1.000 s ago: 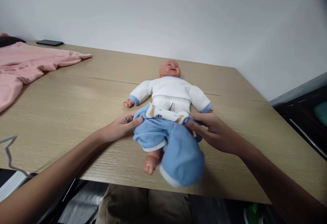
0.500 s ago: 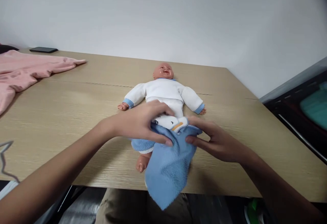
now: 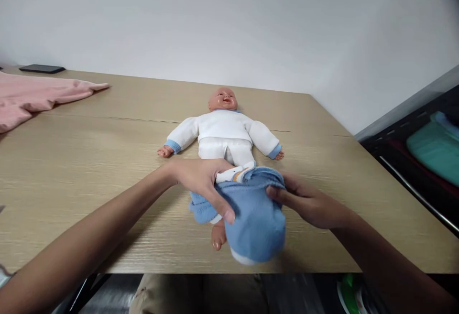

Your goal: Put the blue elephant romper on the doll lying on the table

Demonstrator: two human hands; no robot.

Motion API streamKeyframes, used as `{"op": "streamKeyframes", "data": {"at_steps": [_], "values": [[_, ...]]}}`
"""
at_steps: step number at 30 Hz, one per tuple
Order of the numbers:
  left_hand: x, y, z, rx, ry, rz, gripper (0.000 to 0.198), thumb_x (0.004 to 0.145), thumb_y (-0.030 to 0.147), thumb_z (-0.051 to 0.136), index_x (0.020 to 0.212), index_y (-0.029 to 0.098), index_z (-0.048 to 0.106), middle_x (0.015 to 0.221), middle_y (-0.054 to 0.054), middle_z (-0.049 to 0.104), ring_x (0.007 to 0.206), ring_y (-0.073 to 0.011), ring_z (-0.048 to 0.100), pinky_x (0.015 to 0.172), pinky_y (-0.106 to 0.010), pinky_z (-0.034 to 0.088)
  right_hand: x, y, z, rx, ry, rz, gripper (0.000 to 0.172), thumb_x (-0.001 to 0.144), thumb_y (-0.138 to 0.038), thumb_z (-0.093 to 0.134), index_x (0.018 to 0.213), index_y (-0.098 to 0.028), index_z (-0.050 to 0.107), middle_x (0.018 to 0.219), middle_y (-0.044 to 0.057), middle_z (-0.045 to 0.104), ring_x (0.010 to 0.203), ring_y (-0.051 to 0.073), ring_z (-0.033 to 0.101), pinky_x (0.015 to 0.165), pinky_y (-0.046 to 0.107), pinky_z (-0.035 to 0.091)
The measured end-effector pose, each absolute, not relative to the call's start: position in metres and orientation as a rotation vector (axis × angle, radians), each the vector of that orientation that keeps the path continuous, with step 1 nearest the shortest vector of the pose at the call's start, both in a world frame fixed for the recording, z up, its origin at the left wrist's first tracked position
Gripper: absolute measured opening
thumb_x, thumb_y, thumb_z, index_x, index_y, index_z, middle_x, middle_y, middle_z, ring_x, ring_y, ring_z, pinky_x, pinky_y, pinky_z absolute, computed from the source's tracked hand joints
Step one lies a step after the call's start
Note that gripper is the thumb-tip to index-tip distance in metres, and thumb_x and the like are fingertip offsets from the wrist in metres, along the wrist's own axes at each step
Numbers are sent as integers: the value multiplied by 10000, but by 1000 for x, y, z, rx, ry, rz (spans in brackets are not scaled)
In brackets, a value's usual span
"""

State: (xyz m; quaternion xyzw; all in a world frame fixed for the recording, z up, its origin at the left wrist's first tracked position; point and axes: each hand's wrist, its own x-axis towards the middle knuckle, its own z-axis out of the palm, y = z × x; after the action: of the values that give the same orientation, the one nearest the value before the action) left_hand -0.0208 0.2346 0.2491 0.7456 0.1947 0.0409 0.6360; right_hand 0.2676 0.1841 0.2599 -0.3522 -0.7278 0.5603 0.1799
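Note:
A baby doll [image 3: 223, 127] in a white top lies on its back on the wooden table [image 3: 89, 161], head away from me. Blue fleece trousers [image 3: 251, 213] with a white waistband are bunched around its legs, and one bare foot [image 3: 217, 237] sticks out below. My left hand [image 3: 202, 182] grips the trousers at the waistband, thumb pressed on the blue cloth. My right hand [image 3: 304, 201] pinches the trousers' right side, fingers closed on the fabric.
A pink cloth [image 3: 39, 96] lies at the table's far left, with a black phone [image 3: 42, 69] behind it by the white wall. A dark shelf with a green folded cloth [image 3: 435, 146] stands at the right. The table's front edge is close to me.
My left hand crossed from the trousers' left side to the waistband and now grips there. The blue trouser leg hung loose over the edge, then bunched up again. The view shifted right.

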Motion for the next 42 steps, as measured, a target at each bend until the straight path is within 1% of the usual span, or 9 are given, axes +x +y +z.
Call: {"op": "streamKeyframes", "data": {"at_steps": [5,9,13,18,21,28,33,38,42], "values": [[-23,237,241,1669,269,99,271,948,434,855,1033,204,742,995,-41,797,941,-229,751,895,-329,628,267,191,260,-885,-2088,1835,571,992,-676,744,1349,-231,741,1244,66,769,1165,281,706,998,387,590],[-25,235,239,1684,315,248,234,976,359,827,1091,212,687,1020,-14,734,978,-196,700,891,-286,588,266,189,269,-856,-2239,1880,415,815,-542,959,1011,-209,806,1033,35,796,1020,274,743,946,378,606],[-27,233,241,1692,347,229,160,1003,340,775,1035,203,700,953,-3,697,919,-183,658,844,-274,558,265,181,263,-793,-2120,1846,269,954,-472,846,985,-221,755,973,23,757,932,224,718,878,346,611],[-31,235,236,1525,330,228,403,857,555,909,937,192,753,841,-13,732,782,-193,662,710,-280,578,266,174,243,-882,-1809,2000,382,1041,-596,722,1153,-232,694,946,21,714,844,196,694,795,327,622],[-31,235,232,1445,300,114,390,783,441,994,1012,190,803,904,-35,811,814,-221,736,784,-320,637,262,172,242,-946,-1827,1932,444,1024,-622,736,1220,-224,727,1011,39,712,875,191,661,791,306,604],[-24,229,238,1536,262,217,292,1010,457,793,1130,193,769,1060,-75,841,1008,-247,781,948,-358,642,259,166,253,-837,-1864,2047,541,862,-634,898,1128,-172,810,1054,65,781,919,222,689,823,313,565],[-22,226,245,1550,367,257,347,997,524,794,950,194,697,832,-23,755,828,-208,722,798,-316,608,257,159,249,-1082,-1801,1718,386,1010,-594,758,1063,-212,781,937,25,765,829,210,691,778,325,579],[-10,214,250,1587,403,333,363,912,405,883,1192,213,754,1178,-53,809,1164,-275,744,1066,-395,582,250,143,263,-1281,-1962,1196,354,950,-570,832,1147,-282,775,1140,50,784,1038,290,744,878,381,622],[-5,203,250,1676,528,411,428,888,260,833,1289,219,689,1191,-43,805,1100,-259,747,968,-369,598,250,135,272,-1384,-2033,978,389,874,-568,898,1134,-294,803,1219,75,784,1105,340,750,887,415,633]]}}
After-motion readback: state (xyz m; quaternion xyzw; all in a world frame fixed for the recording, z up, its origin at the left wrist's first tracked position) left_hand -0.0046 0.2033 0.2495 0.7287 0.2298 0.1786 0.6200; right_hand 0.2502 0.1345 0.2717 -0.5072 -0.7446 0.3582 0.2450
